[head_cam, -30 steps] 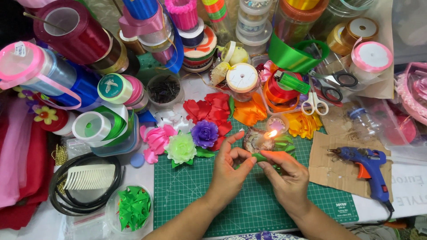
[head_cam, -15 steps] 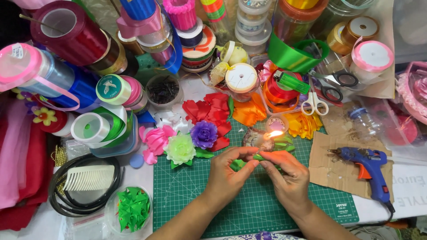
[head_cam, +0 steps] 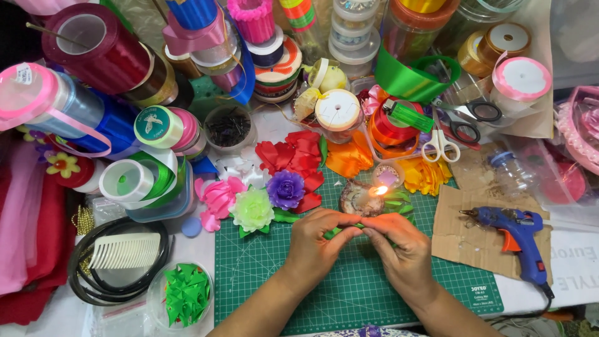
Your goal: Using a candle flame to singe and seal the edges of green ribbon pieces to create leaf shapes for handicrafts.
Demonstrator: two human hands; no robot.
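My left hand (head_cam: 318, 240) and my right hand (head_cam: 399, 246) meet over the green cutting mat (head_cam: 262, 281). Together their fingertips pinch a small folded piece of green ribbon (head_cam: 337, 231). Just beyond the fingers a small candle (head_cam: 365, 198) burns with a lit flame (head_cam: 379, 190). More folded green ribbon pieces (head_cam: 396, 203) lie right of the candle. Finished ribbon flowers lie left of it: a pale green one (head_cam: 253, 210), a purple one (head_cam: 286, 189), a pink one (head_cam: 219, 196) and a red one (head_cam: 299, 159).
A blue glue gun (head_cam: 515, 234) rests on cardboard (head_cam: 465, 240) at right. White-handled scissors (head_cam: 440, 145) lie behind. Ribbon spools (head_cam: 100, 47) crowd the back and left. A white comb (head_cam: 125, 251) on black headbands and a dish of green ribbon petals (head_cam: 185, 293) sit front left.
Both hands have drawn slightly back from the flame toward me, and the fingers have closed tighter around the green ribbon piece.
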